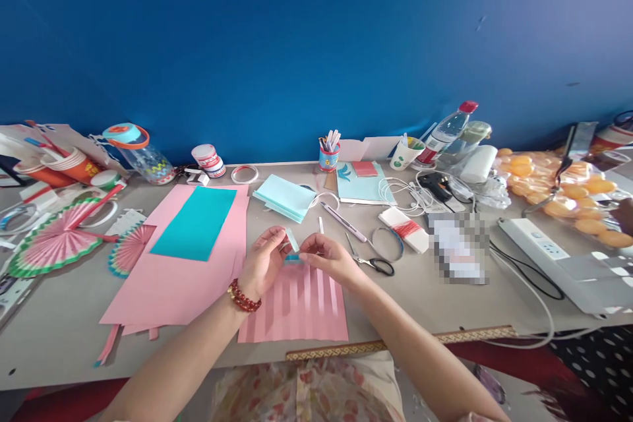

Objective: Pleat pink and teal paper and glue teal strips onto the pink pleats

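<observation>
My left hand [264, 262], with a red bead bracelet at the wrist, pinches a small pale strip [293, 241] between thumb and fingertips. Close on its right, my right hand [332, 260] has its fingers pressed together near the strip's lower end; what they hold is too small to make out. Beneath both hands lies a pleated pink sheet [301, 310] with a narrow teal band [293, 258] at its top edge. A teal sheet [195, 224] rests on larger pink sheets [173, 290] to the left. Folded light blue paper [284, 198] lies beyond my hands.
Scissors [373, 264], a cutter [345, 222] and wound red thread [405, 229] lie right of my hands. Paper fans [59, 237] are at the left. A bottle [445, 135], power strip [531, 241] and orange balls [573, 191] stand or lie farther right. A patterned strip [336, 349] runs along the front edge.
</observation>
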`<state>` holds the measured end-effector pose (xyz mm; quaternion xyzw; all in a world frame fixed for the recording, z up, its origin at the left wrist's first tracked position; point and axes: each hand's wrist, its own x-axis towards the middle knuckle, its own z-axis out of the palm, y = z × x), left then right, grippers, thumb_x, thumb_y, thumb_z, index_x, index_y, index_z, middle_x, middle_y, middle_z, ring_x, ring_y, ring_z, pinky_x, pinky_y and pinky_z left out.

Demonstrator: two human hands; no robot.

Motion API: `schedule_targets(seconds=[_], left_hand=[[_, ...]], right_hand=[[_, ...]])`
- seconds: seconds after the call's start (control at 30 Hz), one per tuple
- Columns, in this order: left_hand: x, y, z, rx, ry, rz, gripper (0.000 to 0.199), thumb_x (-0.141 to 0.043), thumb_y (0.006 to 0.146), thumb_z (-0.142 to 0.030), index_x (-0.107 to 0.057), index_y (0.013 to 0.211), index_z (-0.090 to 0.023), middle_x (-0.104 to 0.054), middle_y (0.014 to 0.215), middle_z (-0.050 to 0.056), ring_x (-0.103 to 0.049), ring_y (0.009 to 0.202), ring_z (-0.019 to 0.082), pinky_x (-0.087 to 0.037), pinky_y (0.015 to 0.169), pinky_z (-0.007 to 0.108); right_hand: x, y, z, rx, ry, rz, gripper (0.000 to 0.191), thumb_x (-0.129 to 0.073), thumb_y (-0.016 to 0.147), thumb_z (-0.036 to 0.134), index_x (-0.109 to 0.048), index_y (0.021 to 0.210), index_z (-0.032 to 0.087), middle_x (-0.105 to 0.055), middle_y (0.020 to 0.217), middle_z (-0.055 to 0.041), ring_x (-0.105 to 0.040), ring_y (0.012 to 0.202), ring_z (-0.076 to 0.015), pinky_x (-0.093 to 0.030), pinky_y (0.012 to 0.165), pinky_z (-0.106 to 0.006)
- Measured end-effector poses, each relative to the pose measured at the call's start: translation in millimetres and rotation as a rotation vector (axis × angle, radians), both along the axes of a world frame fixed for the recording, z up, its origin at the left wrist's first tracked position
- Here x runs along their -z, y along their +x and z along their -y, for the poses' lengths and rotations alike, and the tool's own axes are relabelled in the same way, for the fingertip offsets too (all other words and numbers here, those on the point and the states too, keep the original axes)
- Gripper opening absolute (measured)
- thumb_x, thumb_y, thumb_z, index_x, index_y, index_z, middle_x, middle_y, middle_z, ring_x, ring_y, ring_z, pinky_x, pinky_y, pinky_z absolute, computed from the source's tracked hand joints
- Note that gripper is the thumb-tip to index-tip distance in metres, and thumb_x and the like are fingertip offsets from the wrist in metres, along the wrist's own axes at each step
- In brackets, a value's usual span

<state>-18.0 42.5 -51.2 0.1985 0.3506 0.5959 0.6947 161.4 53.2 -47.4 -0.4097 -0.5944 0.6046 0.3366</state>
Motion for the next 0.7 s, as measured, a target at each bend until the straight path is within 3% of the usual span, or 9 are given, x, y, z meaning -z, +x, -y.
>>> schedule_targets(seconds=[0.3,0.4,0.47,0.57,0.63,0.7], left_hand=[[2.0,1,3,0.000,0.034,0.009,0.017,-0.078,0.076,-0.026,-0.066,0.084,-0.018,-0.059,0.080,-0.001,-0.057,0.076,0.010,-0.048,0.074,0.023],[3.8,-2,4,0.024,0.107,-0.155,0.014,-0.072,0.082,-0.030,-0.065,0.087,-0.019,-0.060,0.088,0.001,-0.058,0.084,0.013,-0.049,0.078,0.027],[0.8,-6,5,0.013,0.250,-0.409,0.017,-0.067,0.086,-0.032,-0.065,0.098,-0.021,-0.061,0.099,0.004,-0.059,0.092,0.017,-0.049,0.083,0.031],[-10.7,-12,6,0.024,0.638,-0.859,0.043,-0.069,0.084,-0.034,-0.059,0.124,-0.025,-0.054,0.129,0.010,-0.054,0.115,0.025,-0.044,0.099,0.041],[-19.0,-14,6,0.133,0.878,-1.076,0.055,-0.072,0.081,-0.033,-0.055,0.132,-0.027,-0.048,0.142,0.011,-0.044,0.130,0.030,-0.033,0.110,0.048],[-23.7,-13,7,0.259,0.995,-1.195,0.051,-0.070,0.083,-0.032,-0.057,0.132,-0.029,-0.053,0.139,0.009,-0.040,0.135,0.031,-0.021,0.117,0.051]], right_hand=[[0.8,-12,4,0.092,-0.070,-0.141,0.032,-0.074,0.078,0.047,-0.060,0.079,0.018,-0.055,0.072,0.0021,-0.045,0.063,-0.0106,-0.034,0.059,-0.025],[-7.1,-4,1,0.100,-0.078,-0.154,0.031,-0.073,0.078,0.045,-0.058,0.078,0.018,-0.053,0.069,0.0028,-0.044,0.061,-0.0101,-0.034,0.058,-0.025],[-14.6,6,-3,0.074,-0.070,-0.126,0.029,-0.071,0.079,0.043,-0.057,0.078,0.018,-0.052,0.067,0.0035,-0.043,0.058,-0.0097,-0.033,0.057,-0.025],[-25.1,25,-9,-0.077,-0.054,-0.035,0.024,-0.070,0.079,0.037,-0.056,0.075,0.018,-0.050,0.064,0.0041,-0.043,0.057,-0.0093,-0.032,0.055,-0.024],[-29.3,35,-12,-0.204,-0.072,-0.003,0.022,-0.069,0.078,0.034,-0.055,0.075,0.018,-0.049,0.063,0.0046,-0.041,0.056,-0.0087,-0.031,0.053,-0.023],[-30.8,41,-13,-0.291,-0.100,-0.001,0.020,-0.068,0.078,0.033,-0.054,0.075,0.018,-0.048,0.064,0.0054,-0.040,0.054,-0.0079,-0.031,0.052,-0.023]])
